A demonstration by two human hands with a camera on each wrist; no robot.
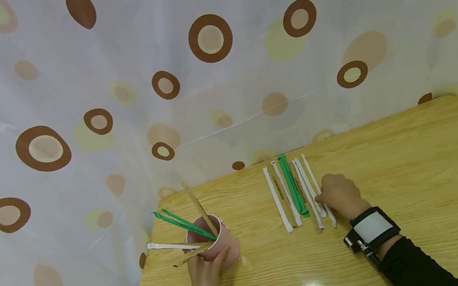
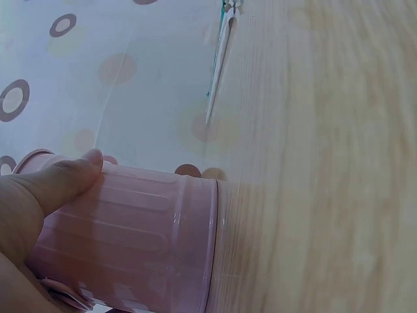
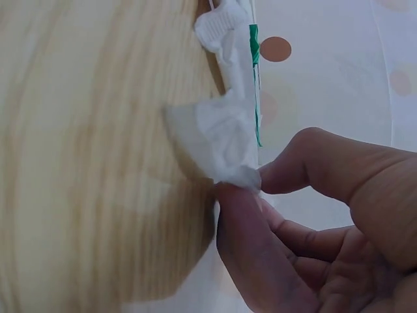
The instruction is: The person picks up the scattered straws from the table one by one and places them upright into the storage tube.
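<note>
Where right fingers (image 3: 249, 251) pinch it, thin white paper (image 3: 228, 137) looks crumpled.

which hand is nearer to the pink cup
Left. The left hand grips the pink cup itself; the right hand is well off to the cup's right and pinches a white wrapped stick.

Your left hand (image 2: 23, 215) is at the left edge, gripping the pink cup (image 2: 130, 228). Thumb (image 2: 65, 181) lies along the cup's side; most of your other fingers are hidden. Cup wall is ribbed and glossy, sideways in your view, base rim to the right where the wood-grain bench (image 2: 326, 163) begins. Up top you've got a slim white straw (image 2: 221, 62), green showing beside it, well apart from the cup. Pale sheet (image 2: 150, 78) with brown rings and spots fills upper left.
</note>
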